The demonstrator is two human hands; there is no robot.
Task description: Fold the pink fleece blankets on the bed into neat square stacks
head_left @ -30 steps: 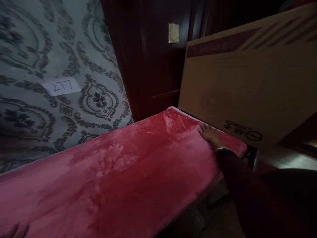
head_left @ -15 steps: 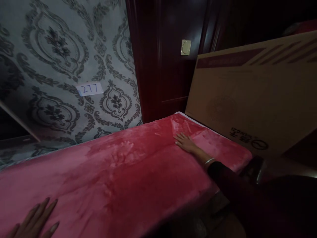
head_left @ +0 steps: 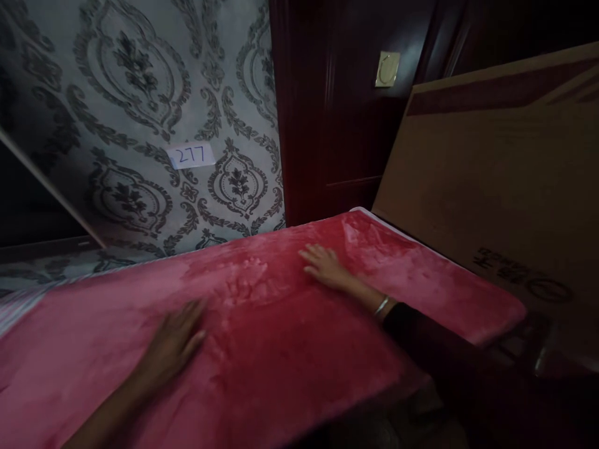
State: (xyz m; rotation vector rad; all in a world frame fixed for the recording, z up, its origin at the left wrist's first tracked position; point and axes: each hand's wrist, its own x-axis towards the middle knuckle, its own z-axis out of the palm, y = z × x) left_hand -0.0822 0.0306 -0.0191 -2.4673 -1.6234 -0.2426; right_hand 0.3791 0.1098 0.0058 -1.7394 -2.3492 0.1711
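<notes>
A red and pink plush cloth point(head_left: 290, 349) covers a long flat surface in front of me, its pile brushed into lighter and darker patches. My left hand point(head_left: 171, 343) lies flat on the pink part, fingers stretched out and slightly blurred. Farther back and to the right, my right hand point(head_left: 325, 267) rests palm down on the redder part with its fingers spread. Neither hand grips anything. A silver bracelet point(head_left: 382, 305) circles my right wrist, just beyond the dark sleeve.
Patterned grey wallpaper point(head_left: 140, 75) with a paper marked 277 point(head_left: 191, 155) stands behind the surface. A dark red door panel point(head_left: 346, 118) is beside it. A large cardboard box point(head_left: 491, 181) leans along the right end. Striped fabric point(head_left: 21, 308) shows at the far left edge.
My left hand has moved up and right, farther onto the cloth. My right hand has slid left across the red pile. The view has shifted left.
</notes>
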